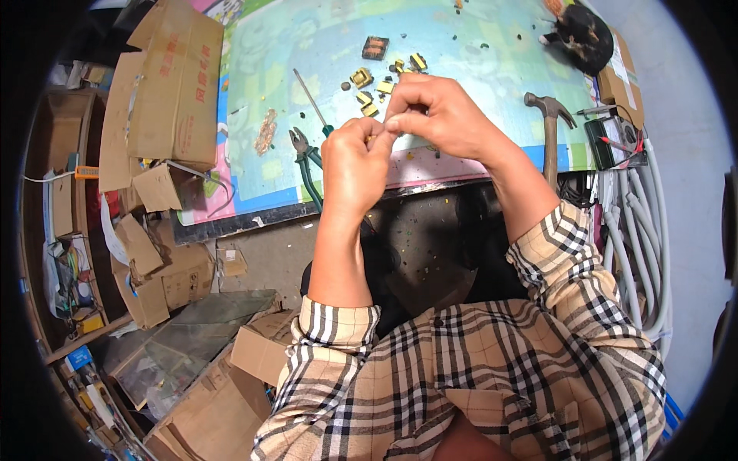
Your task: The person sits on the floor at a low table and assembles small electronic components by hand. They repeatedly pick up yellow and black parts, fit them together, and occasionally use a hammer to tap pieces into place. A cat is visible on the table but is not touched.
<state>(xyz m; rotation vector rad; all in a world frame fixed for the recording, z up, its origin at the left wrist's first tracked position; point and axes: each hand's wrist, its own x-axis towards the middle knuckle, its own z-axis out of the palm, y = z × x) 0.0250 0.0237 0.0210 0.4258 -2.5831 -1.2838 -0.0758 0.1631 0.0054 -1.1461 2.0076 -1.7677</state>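
My left hand [354,169] and my right hand [446,115] meet above the near part of the table, fingertips pinched together. Whatever lies between them is too small and covered to make out, though a speck of yellow shows by the left fingers. Just beyond lie several small yellow-and-black transformer-like parts [361,77] and a dark block with copper-coloured bands [375,48]. Left of my left hand are a screwdriver [310,96] with a green handle and green-handled cutting pliers [302,154]. Farther left sits a tangle of fine copper wire [266,132].
At the right table edge lies a claw hammer [550,131], with a black meter and leads [606,142] beside it. A dark cat [583,38] rests at the far right. Cardboard boxes [173,92] crowd the left; grey tubes [642,230] hang right.
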